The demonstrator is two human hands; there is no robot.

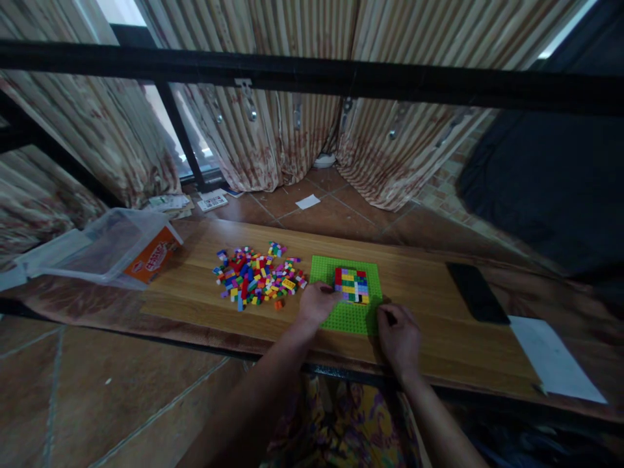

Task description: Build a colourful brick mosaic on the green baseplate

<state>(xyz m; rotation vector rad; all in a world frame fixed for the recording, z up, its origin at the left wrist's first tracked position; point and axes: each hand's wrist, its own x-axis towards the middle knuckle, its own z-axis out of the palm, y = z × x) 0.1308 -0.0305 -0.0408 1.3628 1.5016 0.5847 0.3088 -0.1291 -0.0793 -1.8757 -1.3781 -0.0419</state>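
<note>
A green studded baseplate (348,323) lies on the wooden board. On its middle stands a block of toy bricks (349,281) built in red, yellow, green, blue, white and purple rows. My left hand (318,303) reaches over the plate's left side, fingers pressed together at the brick block's lower left corner. Whatever sits between those fingertips is too small to name. At the plate's lower right edge, my right hand (400,335) is closed, its fingers curled inward. Its fingertips are partly hidden. Left of the plate spreads a pile of loose bricks (256,276) in many colours.
A clear plastic box (114,250) with an orange label stands at the left end of the wooden board (429,312). To the right lie a black phone-like slab (478,292) and a white sheet (556,357). A dark rail (312,77) crosses before striped curtains.
</note>
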